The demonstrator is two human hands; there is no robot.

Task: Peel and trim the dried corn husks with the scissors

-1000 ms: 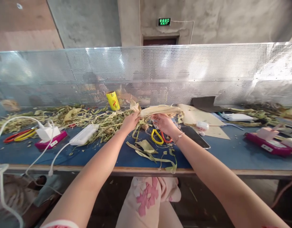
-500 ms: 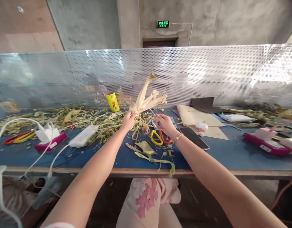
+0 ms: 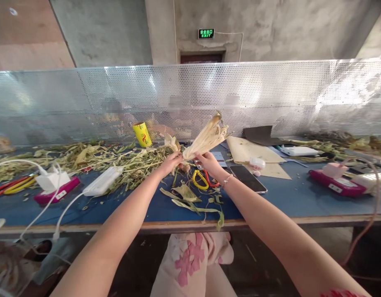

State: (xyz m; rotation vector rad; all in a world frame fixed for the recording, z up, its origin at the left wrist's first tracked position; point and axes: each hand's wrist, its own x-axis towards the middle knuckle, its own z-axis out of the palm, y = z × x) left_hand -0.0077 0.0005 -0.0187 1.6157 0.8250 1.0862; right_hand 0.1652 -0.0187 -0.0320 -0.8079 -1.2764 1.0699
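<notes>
Between my hands is a pale bundle of dried husk leaves [image 3: 209,138], tilted with its tips up and to the right. My left hand [image 3: 173,161] is closed around the narrow end. My right hand [image 3: 207,161] is closed on the bundle's lower right side, thumb against the leaves. A loose pale piece of husk [image 3: 172,142] sticks up behind my left fingers. Scissors with yellow and red handles [image 3: 201,180] lie just below my right hand, their blades partly hidden. Cut dry leaf scraps [image 3: 187,193] lie in front of my hands.
A heap of dry leaves and stalks [image 3: 140,161] spreads to the left. Around it are a yellow roll [image 3: 142,134], a white power bank [image 3: 103,181] and a magenta power strip [image 3: 58,193]. A phone [image 3: 248,179] and brown paper [image 3: 246,149] lie right. A perforated metal screen [image 3: 196,90] stands behind.
My right hand has moved left onto the bundle, from a thin strand it was pinching. The bundle has tipped to the right and its spread leaves are gathered closer. The view has shifted slightly.
</notes>
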